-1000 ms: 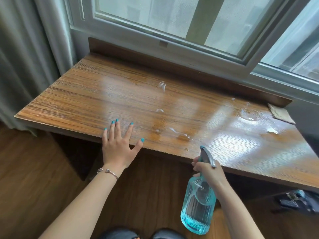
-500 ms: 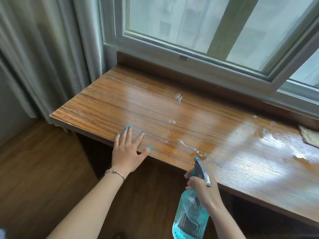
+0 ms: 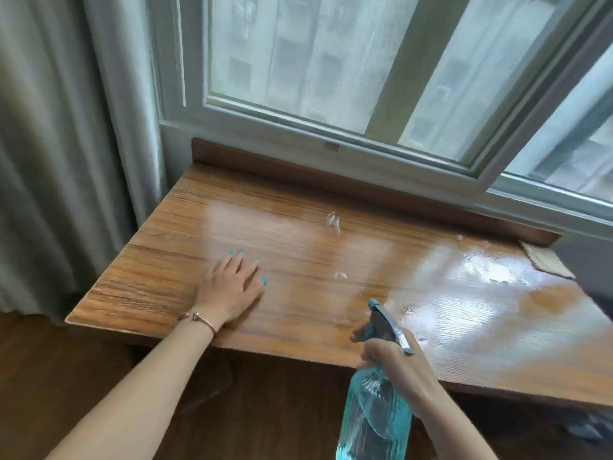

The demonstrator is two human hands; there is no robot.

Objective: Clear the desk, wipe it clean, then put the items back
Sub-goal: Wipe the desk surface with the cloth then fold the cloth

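Observation:
The wooden desk [image 3: 298, 320] stands under the window, bare and glossy, with wet patches [image 3: 487, 270] toward its right end and small droplets [image 3: 333, 222] near the middle. My left hand [image 3: 232, 287] lies flat on the desk's left part, fingers spread, holding nothing. My right hand [image 3: 398, 366] grips the neck of a clear blue spray bottle [image 3: 374, 419] at the desk's front edge, its nozzle pointing over the desk. A brown cloth [image 3: 547, 260] lies at the far right corner.
Grey curtains [image 3: 66, 161] hang at the left of the desk. The window frame [image 3: 331, 134] runs right behind it, above a raised wooden back strip [image 3: 298, 171]. Dark wood floor [image 3: 49, 376] shows below, and dark items [image 3: 593, 429] lie on the floor at the right.
My left hand slid from the front edge farther onto the desk. The view shifted left and closer. The spray bottle stays in my right hand, raised slightly toward the desk.

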